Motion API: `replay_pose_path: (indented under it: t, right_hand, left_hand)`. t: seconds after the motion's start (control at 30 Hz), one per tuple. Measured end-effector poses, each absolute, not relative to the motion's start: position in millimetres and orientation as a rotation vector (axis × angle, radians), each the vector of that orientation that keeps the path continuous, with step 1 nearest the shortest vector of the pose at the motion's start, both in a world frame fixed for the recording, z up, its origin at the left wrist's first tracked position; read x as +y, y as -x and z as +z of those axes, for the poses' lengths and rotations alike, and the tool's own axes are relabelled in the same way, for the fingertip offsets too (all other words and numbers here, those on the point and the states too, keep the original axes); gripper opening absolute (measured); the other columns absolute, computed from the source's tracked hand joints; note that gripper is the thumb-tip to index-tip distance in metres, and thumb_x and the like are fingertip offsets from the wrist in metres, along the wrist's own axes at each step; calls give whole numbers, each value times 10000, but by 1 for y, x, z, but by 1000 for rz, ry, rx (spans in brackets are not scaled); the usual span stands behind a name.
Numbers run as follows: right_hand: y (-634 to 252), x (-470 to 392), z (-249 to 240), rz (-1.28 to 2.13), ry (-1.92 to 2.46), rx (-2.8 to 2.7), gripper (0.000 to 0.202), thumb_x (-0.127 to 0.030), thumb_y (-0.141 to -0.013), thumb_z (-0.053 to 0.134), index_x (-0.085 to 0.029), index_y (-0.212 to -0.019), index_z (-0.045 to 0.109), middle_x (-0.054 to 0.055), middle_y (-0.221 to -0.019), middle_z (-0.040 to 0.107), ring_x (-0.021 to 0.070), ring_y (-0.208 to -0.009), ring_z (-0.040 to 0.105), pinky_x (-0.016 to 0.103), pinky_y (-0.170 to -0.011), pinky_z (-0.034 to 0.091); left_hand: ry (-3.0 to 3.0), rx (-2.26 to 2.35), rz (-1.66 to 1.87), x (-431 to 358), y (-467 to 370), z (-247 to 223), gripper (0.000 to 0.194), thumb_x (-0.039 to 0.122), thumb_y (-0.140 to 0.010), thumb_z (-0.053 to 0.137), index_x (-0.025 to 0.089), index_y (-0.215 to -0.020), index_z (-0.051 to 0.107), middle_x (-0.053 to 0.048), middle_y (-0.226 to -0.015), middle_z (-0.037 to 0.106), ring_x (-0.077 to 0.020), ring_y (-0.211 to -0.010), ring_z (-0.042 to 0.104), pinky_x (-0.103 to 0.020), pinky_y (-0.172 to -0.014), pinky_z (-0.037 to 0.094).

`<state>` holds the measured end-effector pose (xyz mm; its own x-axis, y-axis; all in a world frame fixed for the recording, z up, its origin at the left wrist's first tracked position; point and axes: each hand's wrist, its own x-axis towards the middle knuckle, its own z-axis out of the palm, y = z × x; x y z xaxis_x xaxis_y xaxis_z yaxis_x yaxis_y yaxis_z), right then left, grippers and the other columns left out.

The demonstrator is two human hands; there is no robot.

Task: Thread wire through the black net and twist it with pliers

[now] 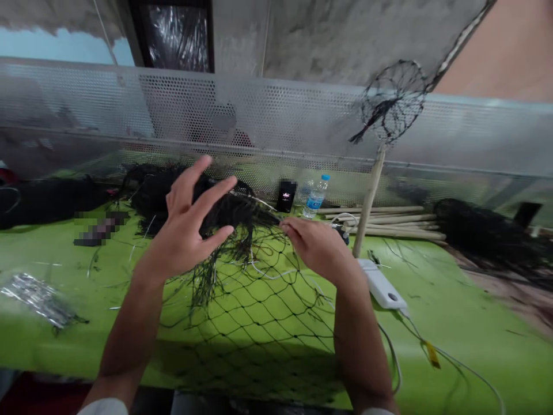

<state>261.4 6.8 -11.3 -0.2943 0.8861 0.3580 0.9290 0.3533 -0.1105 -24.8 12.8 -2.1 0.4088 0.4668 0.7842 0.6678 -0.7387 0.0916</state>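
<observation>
Black knotted netting [259,311] spreads over the green table and hangs past its front edge. My right hand [313,242] is closed, its thumb and fingers pinching a gathered strand of the netting. My left hand [190,216] is raised with its fingers spread and holds nothing. Behind and below it lies a dark heap of bunched net [149,193] with loose frayed ends. A white cord [270,276] curves across the table under the mesh between my hands.
A wooden post [369,202] stands upright, topped by a round black net frame [395,101]. Nearby are a water bottle [317,199], a dark phone-like box [286,196], wooden sticks [397,222] and a white power strip [382,285]. Silvery strips [38,300] lie left. A perforated metal screen [276,115] runs behind.
</observation>
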Motion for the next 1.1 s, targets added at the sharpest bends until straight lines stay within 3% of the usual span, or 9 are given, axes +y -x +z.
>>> replay_pose_path:
  t: [0.07, 0.13, 0.2, 0.3, 0.4, 0.57, 0.77, 0.97, 1.1]
  right_hand:
    - [-267, 9, -9, -175, 1589, -2175, 327, -301, -1081, 375, -217, -1138, 685, 100, -979, 748, 224, -787, 660, 334, -623, 335]
    - [-270, 9, -7, -201, 1591, -2066, 363, -269, -1077, 348, -185, -1211, 675, 129, -1039, 726, 238, -850, 666, 344, -673, 393]
    - [-270, 9, -5, -242, 1570, -1932, 391, -261, -1070, 342, -151, -1246, 673, 147, -1042, 694, 248, -870, 657, 363, -728, 430]
    - [-269, 7, -3, -317, 1505, -1779, 405, -277, -1060, 369, -140, -1267, 689, 139, -1008, 657, 249, -851, 633, 369, -746, 437]
    - [-268, 3, -1, -401, 1522, -1737, 387, -296, -1066, 386, -183, -1250, 707, 115, -1014, 658, 235, -825, 612, 343, -677, 385]
    - [-267, -3, 2, -405, 1491, -1742, 329, -310, -1072, 397, -198, -1090, 705, 86, -952, 636, 201, -737, 555, 332, -632, 333]
    - [-264, -9, 4, -122, 1245, -1992, 321, -322, -1069, 416, -211, -823, 589, 42, -774, 560, 185, -701, 530, 337, -672, 372]
    - [-256, -8, 1, -81, 1281, -1989, 335, -322, -1072, 393, -224, -781, 529, 43, -774, 569, 174, -685, 519, 337, -657, 342]
    - [-256, -5, 1, -158, 1400, -1864, 408, -365, -1073, 388, -249, -684, 349, -3, -649, 474, 146, -568, 384, 327, -584, 255]
  left_hand:
    - [2372, -1013, -1345, 11, 27, -3, 807, 308, -909, 737, 359, -1601, 326, -109, -1726, 119, -401, -1586, 223, -579, -1195, 395]
    - [2377, -1059, -1403, 8, 25, -6, 850, 373, -894, 751, 355, -1611, 293, -122, -1706, 113, -405, -1564, 251, -570, -1162, 440]
    - [2354, -1124, -1462, 5, 17, -9, 788, 411, -888, 747, 319, -1569, 362, -146, -1636, 225, -390, -1513, 321, -555, -1122, 479]
    - [2179, -1055, -1675, 0, -2, -14, 493, 379, -873, 743, 239, -1313, 571, -140, -1357, 453, -327, -1325, 482, -502, -1056, 516]
    - [2220, -908, -1764, -4, -22, -20, 354, 327, -877, 730, 203, -1179, 593, -115, -1187, 540, -267, -1170, 554, -440, -991, 531]
    - [2328, -755, -1857, -7, -38, -27, 353, 258, -897, 702, 212, -1229, 592, -91, -1168, 655, -222, -1087, 626, -376, -911, 538]
    - [2301, -859, -1672, -14, -33, -25, 416, 437, -902, 744, 231, -1255, 668, -77, -1129, 676, -256, -1055, 587, -444, -927, 447]
    - [2300, -879, -1848, -20, -33, -20, 100, 267, -941, 737, 298, -1034, 758, 21, -772, 590, -176, -816, 465, -373, -776, 343]
    - [2316, -906, -1812, -24, -33, -16, 36, 226, -921, 708, 256, -910, 724, 6, -739, 546, -199, -832, 450, -404, -759, 317]
